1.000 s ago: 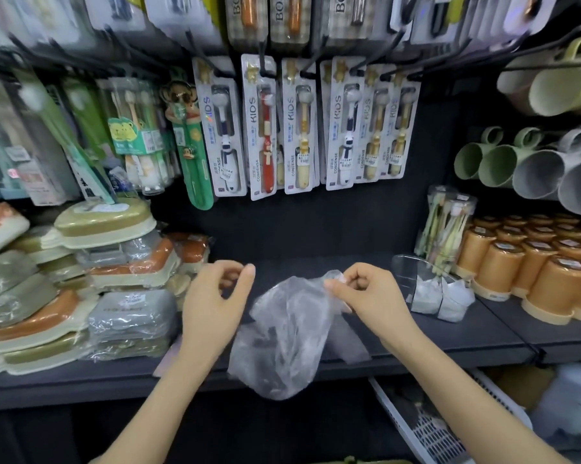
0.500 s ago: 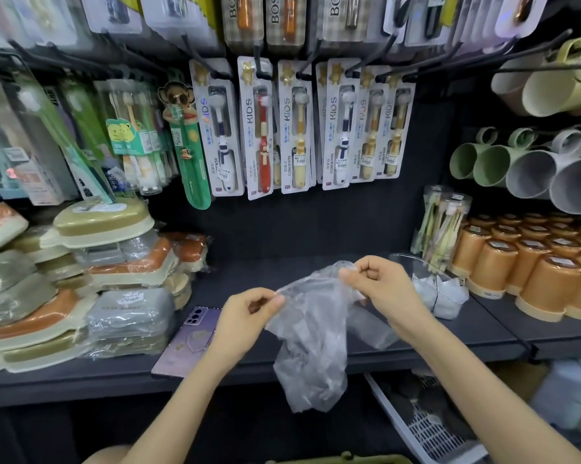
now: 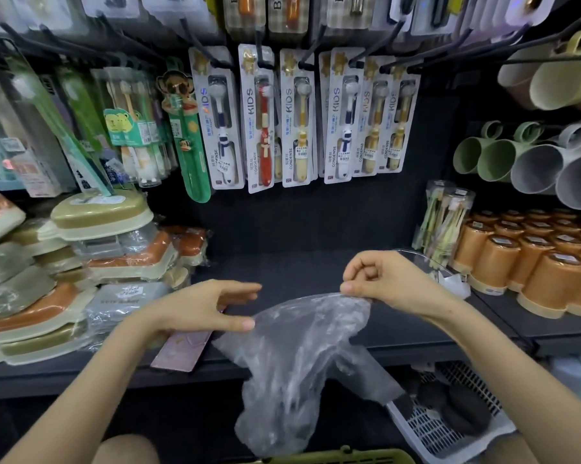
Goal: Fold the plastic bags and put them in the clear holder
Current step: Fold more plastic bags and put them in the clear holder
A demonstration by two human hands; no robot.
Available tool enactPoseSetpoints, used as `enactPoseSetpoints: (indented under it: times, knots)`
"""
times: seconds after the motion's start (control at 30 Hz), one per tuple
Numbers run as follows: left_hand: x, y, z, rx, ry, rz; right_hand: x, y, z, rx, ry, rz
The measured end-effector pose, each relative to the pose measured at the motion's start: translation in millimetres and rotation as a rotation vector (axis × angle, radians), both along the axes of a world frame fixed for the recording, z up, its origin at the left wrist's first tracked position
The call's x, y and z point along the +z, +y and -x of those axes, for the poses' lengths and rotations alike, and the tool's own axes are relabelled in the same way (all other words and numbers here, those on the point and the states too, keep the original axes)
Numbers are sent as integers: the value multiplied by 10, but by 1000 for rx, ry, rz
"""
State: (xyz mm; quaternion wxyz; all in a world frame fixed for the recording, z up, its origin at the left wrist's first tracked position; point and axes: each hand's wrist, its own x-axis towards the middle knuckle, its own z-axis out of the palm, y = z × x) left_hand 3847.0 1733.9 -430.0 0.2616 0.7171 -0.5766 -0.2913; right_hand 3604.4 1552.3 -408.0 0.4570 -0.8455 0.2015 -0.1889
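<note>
A clear, crumpled plastic bag (image 3: pixel 296 360) hangs in front of the dark shelf. My right hand (image 3: pixel 386 283) pinches its top right edge between thumb and curled fingers. My left hand (image 3: pixel 205 309) is to the left of the bag with fingers straight and spread from the thumb; the thumb tip just touches the bag's upper left edge. The clear holder (image 3: pixel 423 262) stands on the shelf behind my right hand, partly hidden by it, with folded white bags (image 3: pixel 453 284) inside.
A pink-cased phone (image 3: pixel 182 349) lies on the shelf (image 3: pixel 316 272) under my left wrist. Wrapped soap boxes (image 3: pixel 98 249) are stacked at the left, orange cups (image 3: pixel 530 269) at the right. Packed toothbrushes hang above. A white basket (image 3: pixel 449 426) sits below right.
My left hand has let go of the bag's edge, opened and shifted a little left. The bag now hangs lower and wider from my right hand, which stays in place.
</note>
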Motion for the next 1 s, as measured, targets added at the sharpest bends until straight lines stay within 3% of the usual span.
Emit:
enactPoseSetpoints:
  times: [0.1, 0.2, 0.43, 0.7, 0.9, 1.0]
  knots:
    - [111, -127, 274, 11, 189, 109, 46, 169, -197, 30, -47, 18]
    - [45, -341, 649, 58, 161, 288, 57, 290, -379, 20, -119, 42]
    - [-216, -469, 726, 365, 445, 591, -243, 219, -227, -177, -279, 79]
    - [-234, -443, 501, 501, 782, 708, -776, 169, -43, -43, 38, 546]
    - [-214, -336, 354, 534, 950, 750, -911, 82, -323, -121, 31, 726]
    - [-197, -233, 207, 586, 1016, 787, -919, 43, -334, -96, 24, 675]
